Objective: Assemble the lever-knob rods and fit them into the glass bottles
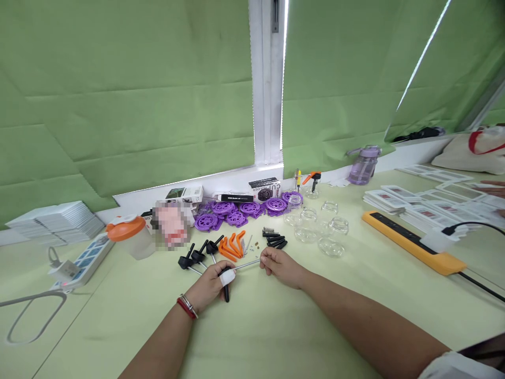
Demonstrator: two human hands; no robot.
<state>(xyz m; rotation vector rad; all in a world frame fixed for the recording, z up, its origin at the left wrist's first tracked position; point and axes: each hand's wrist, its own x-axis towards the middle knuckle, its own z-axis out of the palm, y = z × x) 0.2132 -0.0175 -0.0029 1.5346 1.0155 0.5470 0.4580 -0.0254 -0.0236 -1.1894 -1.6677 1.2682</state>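
My left hand (215, 284), with a white wrap on the thumb, is closed around a black part with a metal rod (248, 264). The rod points right, and my right hand (281, 267) pinches its far end; whether a small piece is between those fingertips is too small to tell. Just beyond my left hand lie several black-headed rods (198, 256). Orange levers (232, 246), small screws (244, 251) and black cylinders (276, 241) with springs lie past the rod. Purple wheel-shaped parts (250, 209) are piled behind them, and clear plastic cups (331, 246) stand to the right.
An orange-lidded cup (136, 239) and a white power strip (92, 260) are at left. At right are a yellow power strip (412, 243), stacked white cards (426, 210) and a purple bottle (363, 167). Another person's hand (493, 188) shows at the right edge.
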